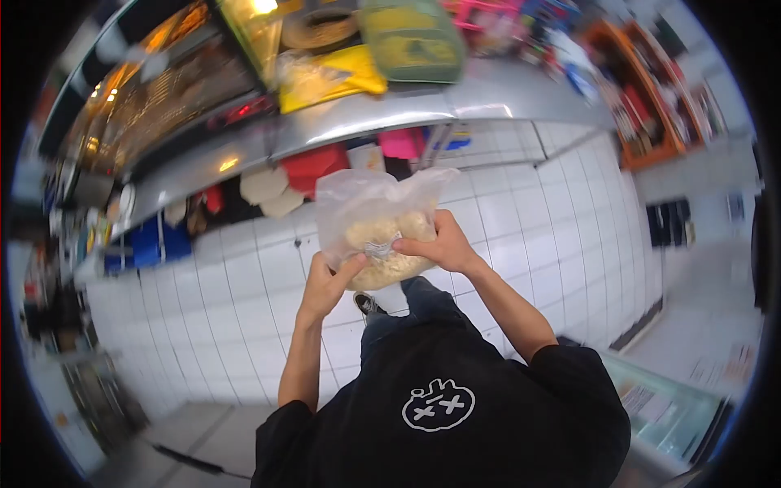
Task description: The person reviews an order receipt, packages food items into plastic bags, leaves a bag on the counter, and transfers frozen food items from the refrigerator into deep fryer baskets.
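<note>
A translucent plastic bag [378,215] is held out in front of my body, above the floor. Inside are pale yellowish lumps or crumbs, whose kind I cannot make out. My left hand [327,286] grips the bag's lower left side, thumb over the front. On the right side, my right hand [446,244] is closed round it too, with its thumb pressed near a small white printed label [379,248]. The bag's top edge stands up loose and wrinkled. Most fingers of both hands are hidden behind it.
Ahead runs a long metal counter [521,93] bearing a yellow bag [338,77], a green container [412,41] and a lit glass display case [163,89]. Below it sit a blue crate [154,242] and a red item [313,167]. An orange shelf [639,98] stands at right.
</note>
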The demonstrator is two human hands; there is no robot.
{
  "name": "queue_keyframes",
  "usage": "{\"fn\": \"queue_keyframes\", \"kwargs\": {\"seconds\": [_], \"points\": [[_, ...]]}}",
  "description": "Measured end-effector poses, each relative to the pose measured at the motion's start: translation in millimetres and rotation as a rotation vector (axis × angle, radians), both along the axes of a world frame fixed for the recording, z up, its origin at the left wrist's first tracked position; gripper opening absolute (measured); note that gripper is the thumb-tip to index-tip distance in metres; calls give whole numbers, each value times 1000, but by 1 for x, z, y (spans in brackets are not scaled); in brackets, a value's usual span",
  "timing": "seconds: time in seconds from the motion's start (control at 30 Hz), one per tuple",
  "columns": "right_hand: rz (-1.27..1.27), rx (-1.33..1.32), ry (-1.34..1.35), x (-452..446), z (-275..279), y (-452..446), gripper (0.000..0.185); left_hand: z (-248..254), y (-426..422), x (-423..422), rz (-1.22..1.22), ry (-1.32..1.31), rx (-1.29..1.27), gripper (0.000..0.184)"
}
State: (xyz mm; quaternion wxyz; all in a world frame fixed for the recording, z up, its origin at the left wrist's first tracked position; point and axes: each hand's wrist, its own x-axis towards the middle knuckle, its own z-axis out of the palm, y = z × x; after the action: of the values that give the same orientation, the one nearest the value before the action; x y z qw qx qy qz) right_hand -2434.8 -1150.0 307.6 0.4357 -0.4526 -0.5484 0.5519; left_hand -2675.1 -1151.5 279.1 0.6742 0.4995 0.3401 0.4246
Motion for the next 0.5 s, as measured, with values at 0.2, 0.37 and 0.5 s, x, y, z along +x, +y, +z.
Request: {"fn": "queue_keyframes", "kwargs": {"seconds": [0.2,0.37,0.5], "points": [[-321,-199,62,126,-38,-11,33,7,92,146,-396,381,70,38],[-569,-235,-5,275,-34,-74,39,-15,80,337,-641,450,128,31],[-663,-253,52,396,-25,-117,56,-9,69,483,-895,405,103,30]]}}
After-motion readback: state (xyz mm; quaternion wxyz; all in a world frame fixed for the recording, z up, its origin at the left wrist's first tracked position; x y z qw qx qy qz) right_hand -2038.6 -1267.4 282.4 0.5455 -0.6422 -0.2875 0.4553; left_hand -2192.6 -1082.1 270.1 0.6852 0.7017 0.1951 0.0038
